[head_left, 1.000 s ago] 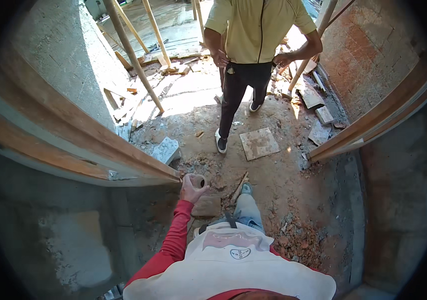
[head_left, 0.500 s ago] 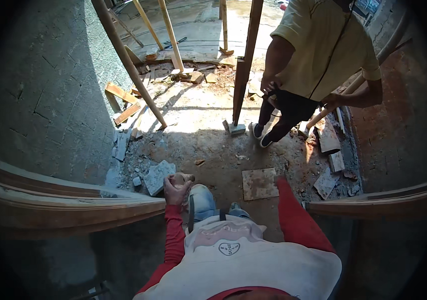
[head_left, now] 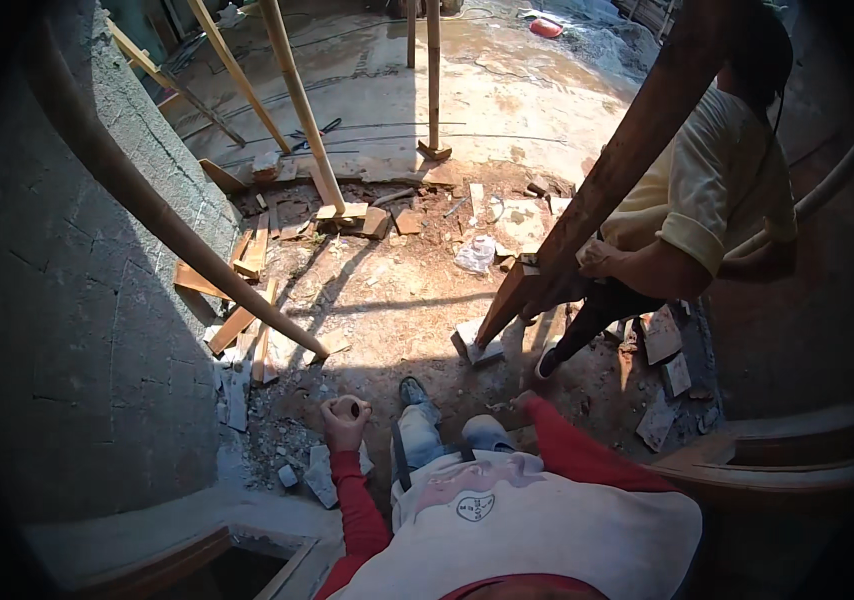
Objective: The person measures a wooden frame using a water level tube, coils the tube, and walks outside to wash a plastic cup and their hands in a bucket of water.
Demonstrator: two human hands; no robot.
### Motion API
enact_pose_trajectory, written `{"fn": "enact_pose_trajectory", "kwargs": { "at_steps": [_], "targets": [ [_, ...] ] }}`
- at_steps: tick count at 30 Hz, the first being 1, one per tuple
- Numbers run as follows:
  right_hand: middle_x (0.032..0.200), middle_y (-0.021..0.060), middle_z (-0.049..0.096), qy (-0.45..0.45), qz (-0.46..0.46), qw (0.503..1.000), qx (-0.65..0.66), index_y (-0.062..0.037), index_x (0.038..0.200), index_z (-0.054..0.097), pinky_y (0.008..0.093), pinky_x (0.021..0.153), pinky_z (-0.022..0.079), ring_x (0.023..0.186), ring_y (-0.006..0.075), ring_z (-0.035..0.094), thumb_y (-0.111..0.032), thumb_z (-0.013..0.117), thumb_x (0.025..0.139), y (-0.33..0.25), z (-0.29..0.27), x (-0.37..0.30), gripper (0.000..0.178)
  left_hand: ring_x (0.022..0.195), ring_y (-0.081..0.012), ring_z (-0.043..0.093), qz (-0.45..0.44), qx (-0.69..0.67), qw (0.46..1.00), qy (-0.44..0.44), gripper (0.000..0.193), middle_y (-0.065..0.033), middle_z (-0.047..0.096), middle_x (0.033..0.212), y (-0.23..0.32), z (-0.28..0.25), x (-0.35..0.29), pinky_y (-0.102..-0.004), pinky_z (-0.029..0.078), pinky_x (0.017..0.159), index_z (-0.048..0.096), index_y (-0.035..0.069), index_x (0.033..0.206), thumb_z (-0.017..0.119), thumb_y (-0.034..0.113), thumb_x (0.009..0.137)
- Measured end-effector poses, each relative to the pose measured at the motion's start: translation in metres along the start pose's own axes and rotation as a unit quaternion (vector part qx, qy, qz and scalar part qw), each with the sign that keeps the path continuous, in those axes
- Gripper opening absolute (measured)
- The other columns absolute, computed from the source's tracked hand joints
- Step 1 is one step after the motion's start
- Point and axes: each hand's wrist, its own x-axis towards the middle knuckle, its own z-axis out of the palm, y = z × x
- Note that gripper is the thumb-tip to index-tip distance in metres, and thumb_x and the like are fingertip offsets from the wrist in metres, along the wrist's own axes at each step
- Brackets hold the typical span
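My left hand (head_left: 345, 422) is raised in front of me at the left, above rubble beside the wall. Its fingers curl into a ring round something dark that I cannot make out. Lower and to the right, my right hand (head_left: 524, 400) shows only as a small part at the end of the red sleeve (head_left: 582, 445); its fingers are not clear. Between the hands, my shoe (head_left: 417, 390) is forward on the dirt floor. A thick wooden post (head_left: 597, 200) leans ahead to the right, its foot on a pale block (head_left: 477, 345).
A co-worker in a yellow shirt (head_left: 702, 190) stands right of the post, one hand near it. A slanting pole (head_left: 187, 245) crosses at the left. Loose boards (head_left: 237, 325), broken blocks (head_left: 662, 335) and upright poles (head_left: 297, 100) stand or lie around. Window-like frames flank me.
I have moved forward, past the frames at both sides, and the post looms nearer. The co-worker has turned, with a hand now by the post. My left hand stays curled.
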Motion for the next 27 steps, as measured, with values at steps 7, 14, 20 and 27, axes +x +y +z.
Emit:
{"fn": "enact_pose_trajectory", "kwargs": {
  "at_steps": [7, 14, 20, 27],
  "targets": [
    [0.116, 0.0185, 0.066, 0.106, 0.14, 0.841, 0.511, 0.0011, 0.119, 0.062, 0.0427, 0.089, 0.049, 0.109, 0.0314, 0.061, -0.057, 0.062, 0.083, -0.098, -0.079, 0.057, 0.069, 0.098, -0.0254, 0.055, 0.135, -0.023, 0.991, 0.004, 0.073, -0.015, 0.055, 0.108, 0.137, 0.011, 0.19, -0.0377, 0.047, 0.087, 0.048, 0.0, 0.118, 0.088, 0.027, 0.064],
    [0.113, 0.022, 0.066, 0.069, 0.075, 0.937, 0.333, 0.0023, 0.115, 0.065, 0.0433, 0.092, 0.049, 0.106, 0.0349, 0.064, -0.061, 0.062, 0.08, -0.147, -0.237, 0.146, 0.072, 0.099, -0.027, 0.055, 0.182, -0.028, 0.982, -0.031, 0.074, -0.0155, 0.053, 0.111, 0.202, 0.075, 0.293, -0.0386, 0.048, 0.086, 0.048, 0.0, 0.119, 0.088, 0.034, 0.066],
    [0.089, 0.017, 0.07, 0.065, 0.074, 0.935, 0.341, 0.0015, 0.103, 0.069, 0.0434, 0.064, 0.055, 0.071, 0.0294, 0.068, -0.043, 0.065, 0.086, -0.13, -0.374, 0.284, 0.048, 0.101, -0.0271, 0.054, 0.175, -0.04, 0.979, -0.097, 0.08, -0.0161, 0.053, 0.111, 0.231, 0.159, 0.423, -0.0384, 0.047, 0.088, 0.047, -0.003, 0.12, 0.089, 0.037, 0.065],
    [0.106, 0.0256, 0.067, 0.384, 0.042, 0.899, 0.208, 0.0023, 0.114, 0.064, 0.0428, 0.081, 0.054, 0.089, 0.037, 0.068, -0.038, 0.057, 0.088, -0.034, -0.545, 0.439, 0.048, 0.097, -0.0295, 0.055, 0.188, 0.014, 0.98, -0.07, 0.065, -0.0152, 0.053, 0.104, 0.282, 0.226, 0.604, -0.0406, 0.046, 0.087, 0.049, 0.002, 0.113, 0.086, 0.025, 0.065]
  ]
}}
